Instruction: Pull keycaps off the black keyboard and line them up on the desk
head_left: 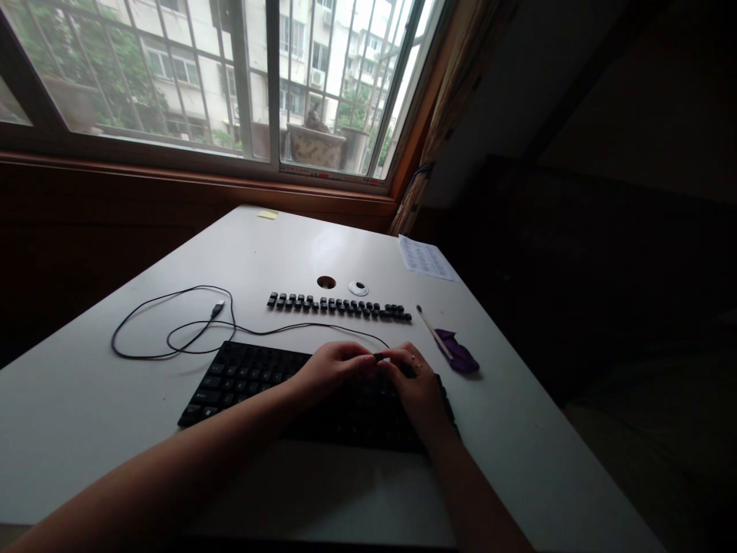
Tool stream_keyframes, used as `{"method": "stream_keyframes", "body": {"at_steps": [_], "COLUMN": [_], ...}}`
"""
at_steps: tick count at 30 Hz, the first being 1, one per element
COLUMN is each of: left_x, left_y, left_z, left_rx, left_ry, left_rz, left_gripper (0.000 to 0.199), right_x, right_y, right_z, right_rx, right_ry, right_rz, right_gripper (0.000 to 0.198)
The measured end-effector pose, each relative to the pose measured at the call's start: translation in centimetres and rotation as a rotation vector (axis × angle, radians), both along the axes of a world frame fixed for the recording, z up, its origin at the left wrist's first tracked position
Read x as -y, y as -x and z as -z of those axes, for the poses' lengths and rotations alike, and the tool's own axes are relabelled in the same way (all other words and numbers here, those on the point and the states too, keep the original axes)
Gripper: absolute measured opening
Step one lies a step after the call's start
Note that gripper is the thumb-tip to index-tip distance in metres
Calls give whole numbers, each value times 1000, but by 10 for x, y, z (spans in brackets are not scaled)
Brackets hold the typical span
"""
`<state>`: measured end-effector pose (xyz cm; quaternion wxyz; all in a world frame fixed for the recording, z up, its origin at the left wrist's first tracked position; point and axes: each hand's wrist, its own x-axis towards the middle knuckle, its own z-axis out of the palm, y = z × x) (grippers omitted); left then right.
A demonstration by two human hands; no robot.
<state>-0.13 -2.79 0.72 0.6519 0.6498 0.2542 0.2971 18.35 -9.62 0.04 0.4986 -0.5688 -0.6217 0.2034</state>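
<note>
A black keyboard [247,376] lies flat on the white desk, its middle and right part largely hidden under my hands. Over its back edge, my left hand [334,367] and my right hand [413,376] meet, fingertips pinched together around a small black keycap [378,356]. Both hands are closed on it. Behind them, loose black keycaps [339,306] stand in two rows on the desk. From the keyboard's back a thin cable [276,332] runs left in loops to a USB plug [217,309].
On the right, a swab-like stick [433,330] rests partly on a purple cloth [461,355]. Farther back are a round desk hole [326,282], its white cover [358,288], a printed sheet [426,257] and a yellow note [268,214]. A barred window [270,84] is beyond the desk.
</note>
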Motion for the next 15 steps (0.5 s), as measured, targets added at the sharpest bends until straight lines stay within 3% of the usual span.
{"method": "stream_keyframes", "body": {"at_steps": [9,15], "left_x": [0,0], "left_y": [-2,-2], "left_z": [4,4], "left_rx": [16,8], "left_ry": [102,33], "left_rz": [11,40], "left_gripper": [38,38], "right_x": [2,4], "right_y": [4,5], "right_z": [-3,-2], "right_rx": [44,-24], "right_ry": [-40,-38], "right_rz": [-37,-12], "right_gripper": [15,19]}}
